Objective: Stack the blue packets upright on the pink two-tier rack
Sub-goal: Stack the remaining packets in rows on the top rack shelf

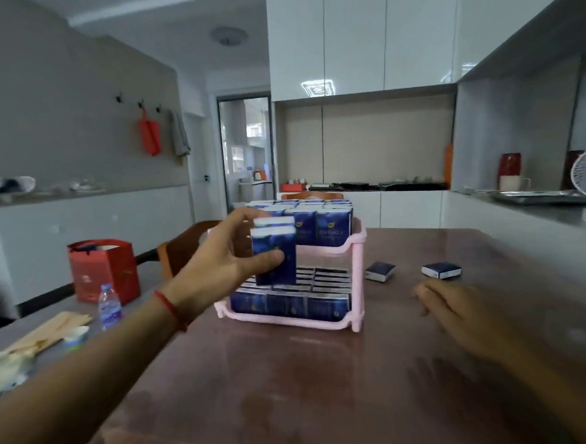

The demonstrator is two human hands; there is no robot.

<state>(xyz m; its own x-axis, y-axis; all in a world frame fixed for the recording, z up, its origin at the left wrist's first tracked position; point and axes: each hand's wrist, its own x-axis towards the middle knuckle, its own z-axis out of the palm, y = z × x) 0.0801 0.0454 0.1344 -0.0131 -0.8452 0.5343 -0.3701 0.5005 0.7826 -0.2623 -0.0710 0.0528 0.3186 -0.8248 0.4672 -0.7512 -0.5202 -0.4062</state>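
My right hand (461, 311) rests flat on the surface (294, 376), fingers straight and holding nothing, kept near the two loose packets (379, 270) lying flat beyond it. My left hand (218, 260) pinches two blue packets (274, 253) upright, probably for the gap at the pink rack's (356, 273) upper tier; both tiers are nearly full.

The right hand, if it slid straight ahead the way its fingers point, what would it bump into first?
Probably the rack's near right post: the right hand points left across the table. The two loose packets lie farther back, though depth is unclear.
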